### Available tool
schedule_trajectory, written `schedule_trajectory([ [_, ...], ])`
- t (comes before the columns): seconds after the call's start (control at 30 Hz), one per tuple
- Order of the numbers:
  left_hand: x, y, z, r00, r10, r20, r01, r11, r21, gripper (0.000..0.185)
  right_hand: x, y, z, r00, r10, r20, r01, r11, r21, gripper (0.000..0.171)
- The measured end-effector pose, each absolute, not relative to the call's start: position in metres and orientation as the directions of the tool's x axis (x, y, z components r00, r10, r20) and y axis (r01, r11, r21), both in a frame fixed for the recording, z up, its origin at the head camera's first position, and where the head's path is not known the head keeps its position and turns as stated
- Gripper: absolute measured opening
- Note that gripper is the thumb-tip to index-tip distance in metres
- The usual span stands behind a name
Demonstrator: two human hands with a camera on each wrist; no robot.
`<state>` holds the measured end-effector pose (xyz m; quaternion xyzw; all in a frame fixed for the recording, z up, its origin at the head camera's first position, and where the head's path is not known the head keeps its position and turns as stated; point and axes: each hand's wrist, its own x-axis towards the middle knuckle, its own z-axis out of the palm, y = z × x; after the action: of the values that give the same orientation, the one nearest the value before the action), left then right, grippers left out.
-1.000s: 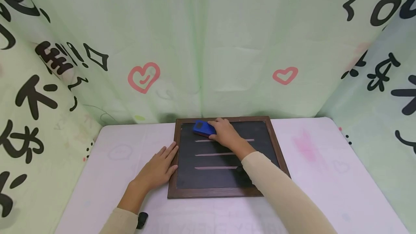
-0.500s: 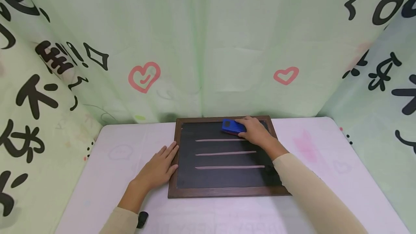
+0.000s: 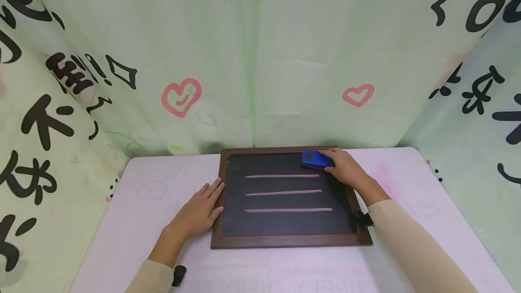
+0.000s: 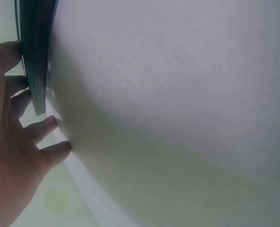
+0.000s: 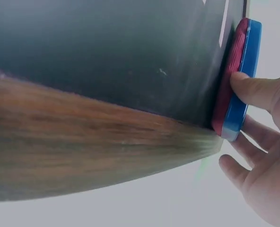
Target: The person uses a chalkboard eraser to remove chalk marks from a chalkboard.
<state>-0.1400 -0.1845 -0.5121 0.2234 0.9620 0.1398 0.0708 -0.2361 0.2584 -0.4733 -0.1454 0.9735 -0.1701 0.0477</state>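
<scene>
On the pale surface (image 3: pixel 134 202) the chalkboard (image 3: pixel 285 220) lies flat, its top strip looking wiped but three chalk lines (image 3: pixel 282 191) remaining; left hand (image 3: pixel 197 211) rests flat-fingered against the frame, right hand (image 3: pixel 346 168) grips the blue eraser (image 3: pixel 315 159) at the far-right corner.

Matt black chalkboard (image 3: pixel 285 198) in grained wooden frame (image 3: pixel 285 241); blue plastic eraser (image 3: pixel 316 159), red felt underside.

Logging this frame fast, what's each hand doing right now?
Left hand: open, flat, fingers against the chalkboard frame.
Right hand: gripping the blue eraser on the board.
</scene>
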Motion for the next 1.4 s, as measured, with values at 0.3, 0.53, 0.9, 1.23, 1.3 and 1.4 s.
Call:
schedule_trajectory([
  [0.3,-0.137,-0.184,-0.515,-0.89,0.455,-0.041,0.42,0.85,0.318,0.065,-0.232,0.262,-0.479,-0.951,-0.31,-0.003,-0.292,0.9,-0.325,0.058],
  [0.53,-0.136,-0.183,-0.516,-0.891,0.452,-0.047,0.416,0.853,0.314,0.065,-0.235,0.26,-0.481,-0.941,-0.337,0.008,-0.321,0.889,-0.327,0.059],
  [0.9,-0.138,-0.182,-0.511,-0.89,0.448,-0.079,0.407,0.862,0.303,0.066,-0.241,0.228,-0.481,-0.922,-0.387,-0.002,-0.364,0.869,-0.335,0.06],
  [1.23,-0.139,-0.185,-0.513,-0.889,0.453,-0.068,0.416,0.86,0.296,0.066,-0.254,0.178,-0.478,-0.906,-0.41,-0.104,-0.361,0.877,-0.318,0.062],
  [1.3,-0.139,-0.185,-0.513,-0.889,0.454,-0.066,0.417,0.86,0.295,0.066,-0.257,0.167,-0.478,-0.9,-0.421,-0.117,-0.368,0.875,-0.314,0.062],
  [1.4,-0.14,-0.185,-0.512,-0.889,0.453,-0.064,0.416,0.859,0.297,0.066,-0.263,0.151,-0.477,-0.889,-0.437,-0.134,-0.381,0.87,-0.311,0.062],
])
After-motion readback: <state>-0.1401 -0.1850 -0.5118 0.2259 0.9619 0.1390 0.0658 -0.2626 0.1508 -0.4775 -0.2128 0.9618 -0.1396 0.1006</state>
